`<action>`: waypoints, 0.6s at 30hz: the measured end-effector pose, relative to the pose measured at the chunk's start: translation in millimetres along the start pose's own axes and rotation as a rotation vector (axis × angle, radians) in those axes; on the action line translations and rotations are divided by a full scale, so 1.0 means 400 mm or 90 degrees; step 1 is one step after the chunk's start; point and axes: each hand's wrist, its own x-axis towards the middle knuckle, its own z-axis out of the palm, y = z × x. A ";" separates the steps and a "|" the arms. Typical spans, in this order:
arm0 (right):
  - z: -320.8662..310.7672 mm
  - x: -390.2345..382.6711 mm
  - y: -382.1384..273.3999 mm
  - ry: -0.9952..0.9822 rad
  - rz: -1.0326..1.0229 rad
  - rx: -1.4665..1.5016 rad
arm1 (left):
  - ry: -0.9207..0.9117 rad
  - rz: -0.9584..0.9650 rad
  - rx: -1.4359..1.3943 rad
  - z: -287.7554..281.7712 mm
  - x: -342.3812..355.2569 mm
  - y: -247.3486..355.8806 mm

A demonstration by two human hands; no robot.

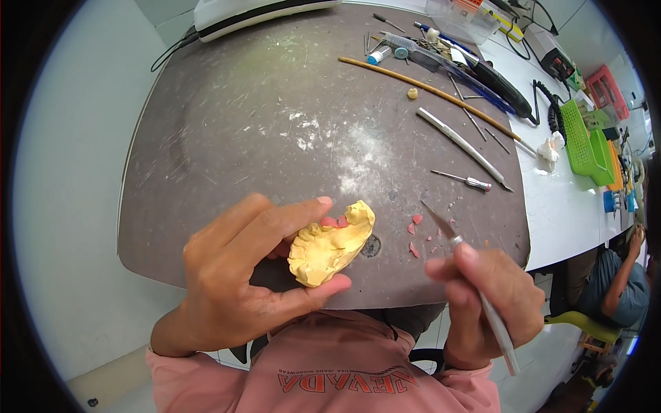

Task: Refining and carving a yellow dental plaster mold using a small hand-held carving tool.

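A yellow plaster dental model (330,249) with a row of teeth is gripped between the fingers and thumb of my left hand (237,275), just above the front of the brown work mat. A patch of pink material (334,222) sits on the model's far side. My right hand (492,296) is closed around the metal handle of a craft knife (449,230), whose thin blade points up and to the left. The blade is apart from the model. Pink scraps (414,249) and small pale crumbs lie on the mat under and beside the blade.
On the mat's right lie a white pen-like tool (463,148), a small screwdriver (463,180) and a long brush (427,88). A loose tooth piece (412,93) and a black handpiece (499,86) are farther back. A green basket (585,144) stands right. Another person (613,286) sits far right.
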 end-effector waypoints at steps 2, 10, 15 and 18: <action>-0.006 0.019 -0.015 -0.086 -0.012 0.046 | 0.018 -0.011 -0.008 0.005 -0.006 0.000; 0.061 -0.002 0.018 -0.049 -0.110 0.074 | 0.070 0.103 0.074 0.022 -0.030 -0.009; 0.067 -0.007 0.012 -0.070 -0.120 0.014 | 0.066 0.101 0.078 0.021 -0.030 -0.008; 0.063 -0.011 0.011 -0.105 -0.105 0.005 | 0.066 0.084 0.084 0.024 -0.033 -0.010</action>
